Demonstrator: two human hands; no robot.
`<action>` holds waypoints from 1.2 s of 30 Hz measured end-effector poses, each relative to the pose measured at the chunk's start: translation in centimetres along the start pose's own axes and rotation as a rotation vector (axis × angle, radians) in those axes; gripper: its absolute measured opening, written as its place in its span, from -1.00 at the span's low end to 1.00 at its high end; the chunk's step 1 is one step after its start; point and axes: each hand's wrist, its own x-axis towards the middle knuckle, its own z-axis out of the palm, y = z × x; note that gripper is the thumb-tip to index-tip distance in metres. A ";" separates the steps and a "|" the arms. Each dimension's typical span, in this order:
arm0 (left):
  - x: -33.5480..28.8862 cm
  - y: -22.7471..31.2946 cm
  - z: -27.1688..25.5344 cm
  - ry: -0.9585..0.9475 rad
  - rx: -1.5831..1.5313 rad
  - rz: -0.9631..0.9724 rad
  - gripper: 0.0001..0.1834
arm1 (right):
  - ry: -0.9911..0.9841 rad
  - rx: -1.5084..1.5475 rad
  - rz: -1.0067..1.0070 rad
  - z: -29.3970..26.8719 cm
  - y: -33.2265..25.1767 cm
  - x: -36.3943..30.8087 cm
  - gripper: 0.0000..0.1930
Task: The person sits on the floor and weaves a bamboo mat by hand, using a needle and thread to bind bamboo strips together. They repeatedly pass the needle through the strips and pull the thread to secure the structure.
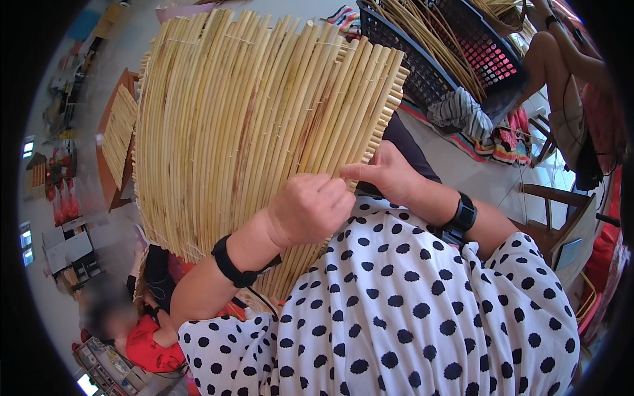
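A large mat of pale yellow reed stalks [218,125], bound with thin white thread in rows, stands in front of me and leans over my lap. My left hand [314,206] is closed in a fist against its lower right part; what its fingers hold is hidden. Beside it, my right hand [389,175] grips the mat's right edge, thumb on the front face and the other fingers partly hidden behind the stalks. The two hands almost touch. Along the right side the cut stalk ends show in stacked layers.
A dark plastic basket [429,53] of long stalks stands at the upper right, a striped cloth [459,112] beside it. Another person's legs [548,72] are there. A wooden chair [555,211] is at right. A person in red [152,343] sits lower left, near a wooden board [119,138] with another mat.
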 end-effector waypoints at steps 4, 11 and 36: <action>0.2 0.8 -1.1 0.015 -0.042 -0.001 -0.79 | -0.004 -0.039 0.009 0.2 -0.1 0.4 -0.67; 1.3 -1.5 -7.9 0.185 -0.075 -0.170 -0.79 | 0.005 -0.051 0.076 0.2 -0.4 0.5 -0.61; -5.9 4.5 -4.3 0.044 0.433 -0.677 -0.26 | 0.098 0.101 -0.470 1.6 -9.6 3.4 -0.74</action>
